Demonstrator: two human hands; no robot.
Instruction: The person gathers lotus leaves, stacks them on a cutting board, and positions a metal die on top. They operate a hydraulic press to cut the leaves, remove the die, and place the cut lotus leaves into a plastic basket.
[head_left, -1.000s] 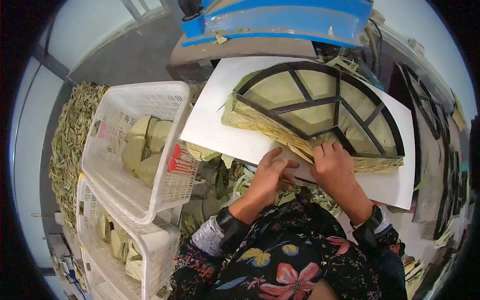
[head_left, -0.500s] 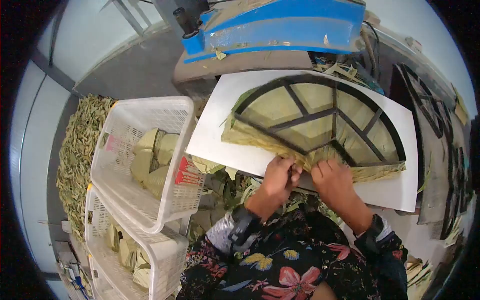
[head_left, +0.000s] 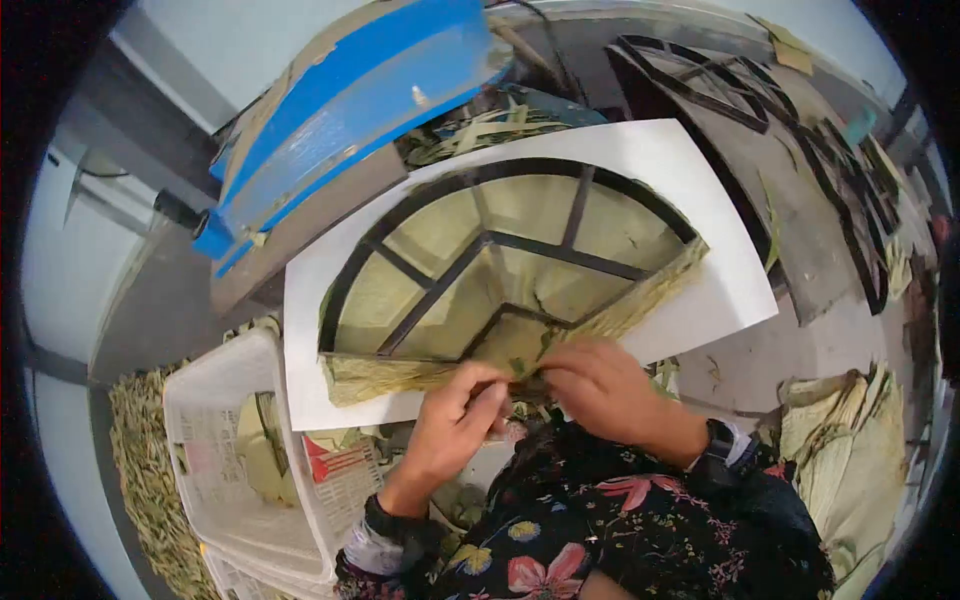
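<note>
A dark fan-shaped metal frame (head_left: 487,238) with inner bars lies on a stack of pale green leaves (head_left: 390,380), which rests on a white board (head_left: 735,285). My left hand (head_left: 462,415) is at the near edge of the stack, its fingers bent and pressed together against the leaf edges. Just right of it, my right hand (head_left: 610,392) has its fingers closed at the same edge, below the middle of the frame. What lies between the fingers of either hand is too small to make out.
White crates (head_left: 270,350) with cut leaf pieces stand at the lower left beside a leaf heap (head_left: 150,470). A blue machine (head_left: 350,110) is at the upper left. More dark frames (head_left: 700,85) lie upper right; large leaves (head_left: 845,450) lie lower right.
The view has turned, so the board, frame and leaf stack appear rotated and farther left. Both hands remain at the stack's near edge. The large leaves at the lower right show more fully.
</note>
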